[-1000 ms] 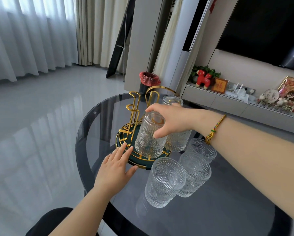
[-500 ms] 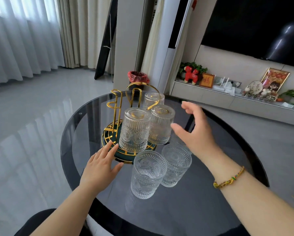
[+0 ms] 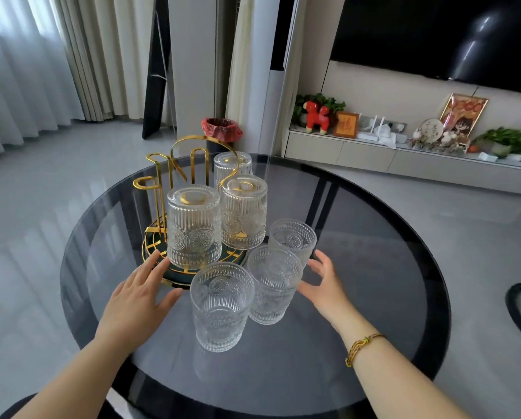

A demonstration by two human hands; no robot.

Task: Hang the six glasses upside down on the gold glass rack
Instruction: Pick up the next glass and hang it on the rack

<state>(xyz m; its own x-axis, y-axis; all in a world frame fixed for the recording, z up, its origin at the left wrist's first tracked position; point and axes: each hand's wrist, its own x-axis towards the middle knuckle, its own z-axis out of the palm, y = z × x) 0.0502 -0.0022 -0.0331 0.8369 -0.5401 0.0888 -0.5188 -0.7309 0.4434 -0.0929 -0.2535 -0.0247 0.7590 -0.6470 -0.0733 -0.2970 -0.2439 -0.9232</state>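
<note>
Writing on the framed pictures along the far shelf [image 3: 404, 152] is too small to read. On the round dark glass table [image 3: 374, 267], three glasses hang inverted on the gold rack [image 3: 174, 176] and three upright glasses [image 3: 220, 306] stand just before it. The left hand [image 3: 138, 294] lies flat, fingers spread, by the rack's base, and the right hand [image 3: 325, 282], open and empty, is beside the middle upright glass, partly hidden behind it.

rack [image 3: 174, 164]: gold | glasses [image 3: 221, 306]: clear, embossed | table [image 3: 374, 267]: smoky grey
</note>
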